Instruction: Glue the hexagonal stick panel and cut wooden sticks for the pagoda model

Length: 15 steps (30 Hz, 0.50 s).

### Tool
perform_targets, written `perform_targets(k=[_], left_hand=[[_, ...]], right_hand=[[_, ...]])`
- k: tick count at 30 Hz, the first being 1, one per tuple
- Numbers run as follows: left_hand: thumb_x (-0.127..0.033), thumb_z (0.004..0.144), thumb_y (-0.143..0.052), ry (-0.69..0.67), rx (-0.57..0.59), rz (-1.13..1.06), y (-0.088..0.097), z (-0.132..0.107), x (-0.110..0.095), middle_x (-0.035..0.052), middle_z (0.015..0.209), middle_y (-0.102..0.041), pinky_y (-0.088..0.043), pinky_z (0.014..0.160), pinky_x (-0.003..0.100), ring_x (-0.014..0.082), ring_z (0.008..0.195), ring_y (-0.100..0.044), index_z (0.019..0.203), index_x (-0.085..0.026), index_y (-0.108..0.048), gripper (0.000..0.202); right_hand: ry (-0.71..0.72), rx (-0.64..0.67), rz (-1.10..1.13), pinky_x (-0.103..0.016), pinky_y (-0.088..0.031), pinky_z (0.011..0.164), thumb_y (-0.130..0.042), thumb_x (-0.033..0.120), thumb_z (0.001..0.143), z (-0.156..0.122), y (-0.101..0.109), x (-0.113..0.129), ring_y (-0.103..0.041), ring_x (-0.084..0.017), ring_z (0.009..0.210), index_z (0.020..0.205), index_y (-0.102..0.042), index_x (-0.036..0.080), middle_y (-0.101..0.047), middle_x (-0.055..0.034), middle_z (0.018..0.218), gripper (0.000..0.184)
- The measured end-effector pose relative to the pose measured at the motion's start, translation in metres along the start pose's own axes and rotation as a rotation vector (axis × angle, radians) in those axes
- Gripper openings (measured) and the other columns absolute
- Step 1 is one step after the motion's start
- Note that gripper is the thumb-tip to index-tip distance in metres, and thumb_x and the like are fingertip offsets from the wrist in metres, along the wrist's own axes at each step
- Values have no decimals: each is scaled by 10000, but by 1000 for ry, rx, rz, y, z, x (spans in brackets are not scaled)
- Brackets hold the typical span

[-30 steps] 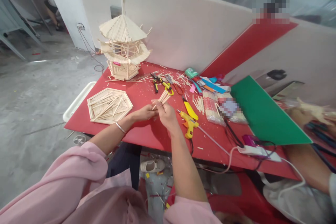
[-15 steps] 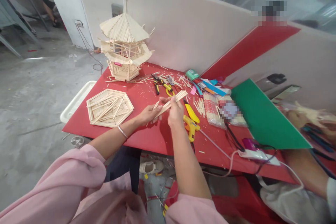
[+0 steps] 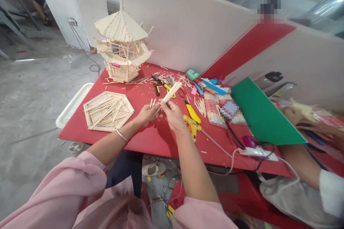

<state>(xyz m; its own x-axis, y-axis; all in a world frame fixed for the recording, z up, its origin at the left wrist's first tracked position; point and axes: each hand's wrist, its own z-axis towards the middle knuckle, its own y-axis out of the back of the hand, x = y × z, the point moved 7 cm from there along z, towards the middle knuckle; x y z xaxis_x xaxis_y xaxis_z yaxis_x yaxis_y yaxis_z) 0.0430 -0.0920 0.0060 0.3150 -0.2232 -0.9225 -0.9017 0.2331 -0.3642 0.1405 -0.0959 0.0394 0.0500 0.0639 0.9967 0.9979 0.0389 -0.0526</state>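
Observation:
A bundle of thin wooden sticks point(image 3: 173, 90) slants up and away out of my right hand point(image 3: 172, 114), whose fingers are closed around its lower end. My left hand point(image 3: 148, 113) meets it from the left, closed on a few short sticks point(image 3: 153, 102) that poke up above its fingers. Where the two hands touch, some fingertips are hidden. To the left of them lies a flat hexagonal stick panel point(image 3: 86, 114) with loose sticks on top. Behind it stands a pagoda model point(image 3: 122, 30) of the same sticks, upright with a tiered roof.
Right of my hands, a yellow glue gun point(image 3: 192, 126) and a yellow-handled cutter point(image 3: 192, 111) lie on the red table point(image 3: 150, 139). Pliers point(image 3: 156, 86) and stick scraps are farther back. Bagged sticks point(image 3: 214, 109), a green board point(image 3: 268, 118) and another person's arm point(image 3: 301, 162) are rightward.
The bundle in my right hand stands steeper and its far end has swung up. My left hand's short sticks now point upward. The whole view has shifted slightly.

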Motion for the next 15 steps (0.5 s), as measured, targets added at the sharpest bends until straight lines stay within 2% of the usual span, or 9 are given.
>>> perform_targets(k=[4,7,9,12,15], left_hand=[[-765,734,-640,-21,23,56,-3,-2,1,-46,407,-429,-171,356,215,41,321,-307,620,-144,-562,637],[-734,750,-650,50,44,-1,-7,-5,8,-61,407,-429,-192,342,213,46,301,-294,689,-146,-582,595],[-697,788,-639,113,-3,-78,-4,-5,13,-68,406,-427,-174,327,209,49,286,-271,711,-156,-573,551],[-632,850,-612,192,-137,-231,7,0,17,-61,441,-455,-133,330,187,38,293,-265,710,-160,-537,498],[-631,882,-571,276,-213,-340,14,4,20,-60,470,-460,-141,342,171,33,309,-287,721,-161,-512,500]], right_hand=[[-28,-156,-38,-214,-378,419,-721,611,716,11,11,-9,-493,-99,502,824,-604,217,-547,55,600,425],[-31,-231,-72,-189,-341,379,-661,540,792,28,34,0,-436,-76,456,807,-561,225,-537,61,604,331],[-51,-289,-120,-176,-313,363,-619,461,837,44,57,11,-397,-65,435,802,-542,225,-522,65,602,251],[-132,-331,-243,-169,-278,355,-611,331,833,74,87,20,-356,-60,408,742,-531,208,-466,72,538,172],[-222,-330,-423,-194,-324,381,-632,261,799,108,103,17,-390,-80,408,666,-548,193,-452,57,478,171]])
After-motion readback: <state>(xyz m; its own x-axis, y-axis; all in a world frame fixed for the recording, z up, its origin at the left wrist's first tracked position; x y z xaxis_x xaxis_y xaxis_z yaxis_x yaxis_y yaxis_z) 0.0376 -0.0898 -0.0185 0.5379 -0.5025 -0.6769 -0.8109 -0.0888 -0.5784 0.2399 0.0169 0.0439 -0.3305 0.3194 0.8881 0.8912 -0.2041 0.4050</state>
